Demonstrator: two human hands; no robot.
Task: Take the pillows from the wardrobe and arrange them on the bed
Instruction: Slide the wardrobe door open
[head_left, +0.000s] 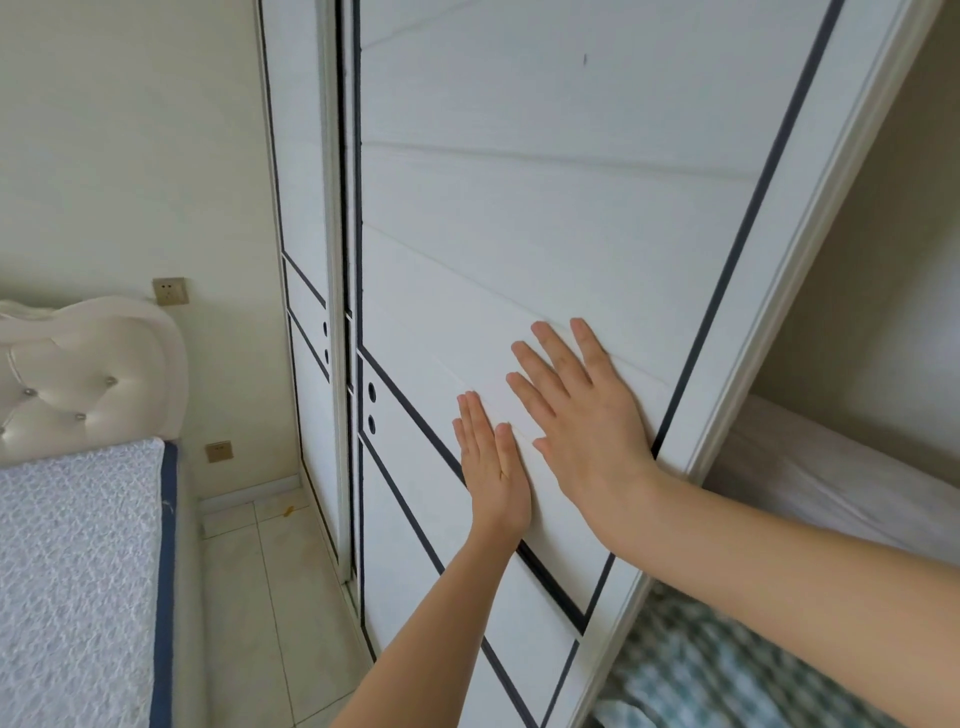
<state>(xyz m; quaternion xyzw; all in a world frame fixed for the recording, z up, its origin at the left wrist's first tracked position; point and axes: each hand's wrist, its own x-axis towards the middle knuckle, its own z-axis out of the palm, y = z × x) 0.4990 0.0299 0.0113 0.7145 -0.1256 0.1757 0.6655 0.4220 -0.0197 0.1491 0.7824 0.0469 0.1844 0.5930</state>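
Observation:
A white sliding wardrobe door (519, 218) with dark trim lines fills the middle of the head view. My left hand (493, 467) and my right hand (576, 410) both lie flat on it, fingers spread, holding nothing. To the right of the door's edge the wardrobe stands open; inside, a green-and-white checked pillow (691, 675) shows under a shelf (831, 483). The bed (78, 571) with its white textured mattress lies at the lower left, under a tufted white headboard (88, 374).
A second wardrobe door (306, 260) stands behind the first, further left. A narrow strip of tiled floor (270, 597) runs between the bed and the wardrobe. Two wall sockets (170, 291) sit beside the headboard.

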